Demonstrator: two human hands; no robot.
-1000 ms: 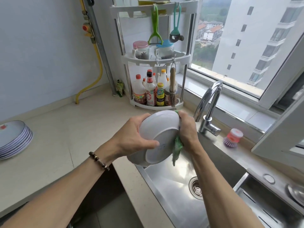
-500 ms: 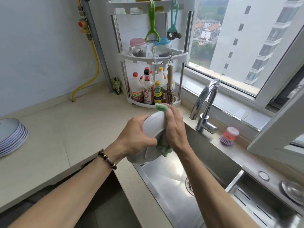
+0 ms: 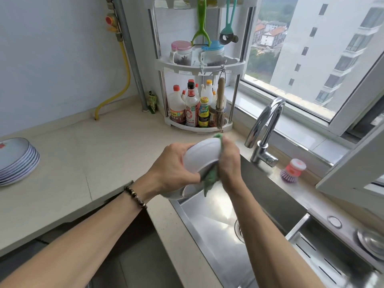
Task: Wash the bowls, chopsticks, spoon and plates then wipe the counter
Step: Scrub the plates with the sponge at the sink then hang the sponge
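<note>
- Gripping from the 9 o'clock side, the left hand curls its fingers over the back of a white bowl and its thumb over the lower rim, holding the bowl on edge above the near-left corner of the sink.
- Pressing from the 3 o'clock side, the right hand has its fingers closed round a green cloth, pinching it against the bowl's open face; cloth shows at the rim's 12 o'clock and hangs out at 6 o'clock.
- So the bowl sits between the two hands, touching both, its rim running roughly 12 to 6 o'clock; I judge the next rub turns on the left hand rotating it against the cloth.
- Farther off at 2 o'clock stands the tap, no water seen running.
- Well apart at 9 o'clock, a stack of plates rests on the counter.
</note>
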